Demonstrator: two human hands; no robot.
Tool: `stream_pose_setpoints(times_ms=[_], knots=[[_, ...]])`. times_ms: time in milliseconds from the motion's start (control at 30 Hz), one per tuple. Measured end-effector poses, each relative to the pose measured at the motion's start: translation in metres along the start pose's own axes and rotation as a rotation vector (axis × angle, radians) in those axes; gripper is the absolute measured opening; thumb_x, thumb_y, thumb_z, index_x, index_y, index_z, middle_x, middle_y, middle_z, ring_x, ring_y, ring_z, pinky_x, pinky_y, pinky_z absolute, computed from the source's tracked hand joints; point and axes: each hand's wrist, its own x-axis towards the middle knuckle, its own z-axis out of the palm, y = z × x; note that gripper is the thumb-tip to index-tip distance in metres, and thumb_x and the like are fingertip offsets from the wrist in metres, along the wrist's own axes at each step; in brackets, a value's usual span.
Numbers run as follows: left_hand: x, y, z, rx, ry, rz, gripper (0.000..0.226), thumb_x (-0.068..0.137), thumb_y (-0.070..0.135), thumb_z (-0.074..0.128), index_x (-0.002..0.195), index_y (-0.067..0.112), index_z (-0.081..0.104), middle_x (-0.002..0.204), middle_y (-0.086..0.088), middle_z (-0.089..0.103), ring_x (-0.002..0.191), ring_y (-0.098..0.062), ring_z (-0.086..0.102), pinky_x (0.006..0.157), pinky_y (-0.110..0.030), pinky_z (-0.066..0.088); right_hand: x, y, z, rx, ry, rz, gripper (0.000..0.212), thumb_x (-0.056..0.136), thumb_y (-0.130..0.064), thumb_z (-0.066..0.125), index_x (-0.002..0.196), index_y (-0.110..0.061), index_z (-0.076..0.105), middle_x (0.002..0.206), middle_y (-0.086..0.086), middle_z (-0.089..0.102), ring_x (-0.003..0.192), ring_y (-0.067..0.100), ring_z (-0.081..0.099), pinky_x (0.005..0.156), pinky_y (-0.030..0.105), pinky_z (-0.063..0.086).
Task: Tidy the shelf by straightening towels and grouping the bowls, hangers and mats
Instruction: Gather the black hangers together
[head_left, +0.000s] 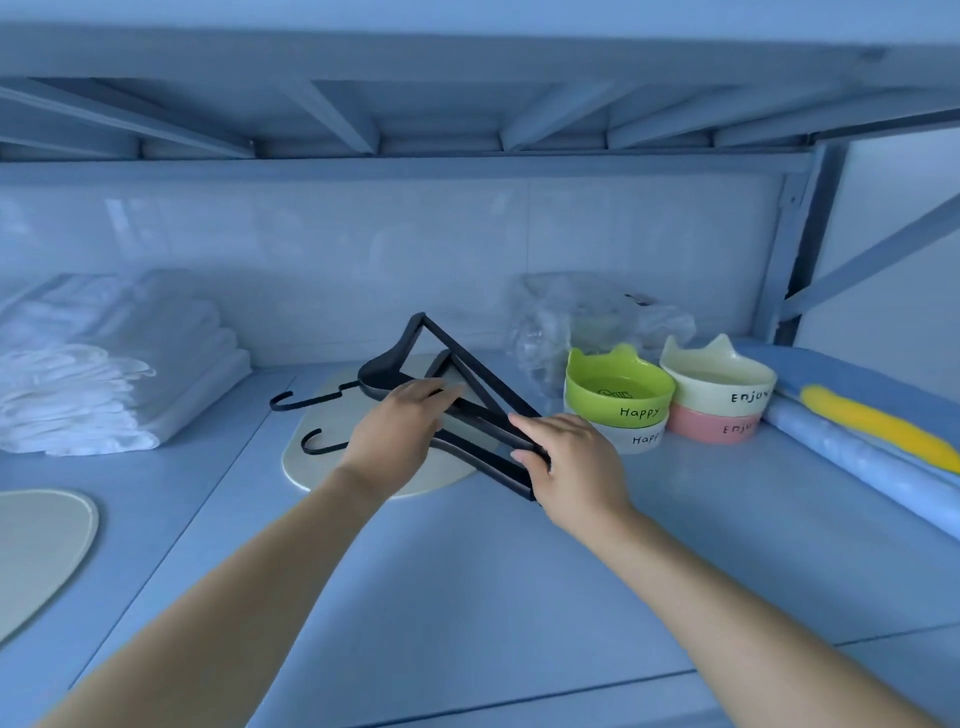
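Two black plastic hangers (470, 374), hooks pointing left, sit tilted over a beige oval mat (311, 467) mid-shelf. The left hand (400, 431) pinches their bars and the right hand (566, 462) has its fingers curled round their near corner. To the right are four cat-eared bowls (618, 387) in two stacks, with a crumpled clear bag (571, 317) behind. Far left are folded white towels (114, 374), with a second beige mat (36, 551) nearer.

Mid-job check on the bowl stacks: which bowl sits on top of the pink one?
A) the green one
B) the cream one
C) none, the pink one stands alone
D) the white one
B: the cream bowl, lettered "Enjoy", is stacked directly on the pink bowl at the right of the shelf.
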Motion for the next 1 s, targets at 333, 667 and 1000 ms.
stream_pose_setpoints(times_ms=[333,667,1000], knots=[[-0.029,0.008,0.024,-0.087,-0.051,-0.023,0.045,0.091,0.013,0.056,0.134,0.025,0.049,0.144,0.0,0.04,0.129,-0.02,0.043,0.087,-0.039,0.052,-0.008,-0.001,0.015,-0.083,-0.098,0.015,0.034,0.082,-0.016,0.068,0.116,-0.016,0.065,0.1,-0.002,0.072,0.093,0.028,0.06,0.071,0.035,0.052],[-0.032,0.005,0.027,-0.126,-0.167,-0.044,0.049,0.094,0.016,0.052,0.139,0.031,0.041,0.147,0.006,0.034,0.135,-0.015,0.033,0.096,-0.034,0.044,-0.012,-0.006,0.007,-0.006,-0.216,0.111,0.038,0.089,-0.029,0.059,0.126,-0.028,0.057,0.116,-0.007,0.065,0.108,0.02,0.056,0.083,0.032,0.048],[-0.033,0.018,0.023,-0.006,-0.072,0.128,0.048,0.084,0.009,0.066,0.129,0.022,0.055,0.133,0.002,0.053,0.118,-0.02,0.054,0.072,-0.035,0.054,-0.018,-0.01,-0.001,0.068,-0.228,0.122,0.039,0.087,-0.022,0.061,0.126,-0.021,0.057,0.116,0.001,0.065,0.106,0.024,0.059,0.084,0.032,0.047]])
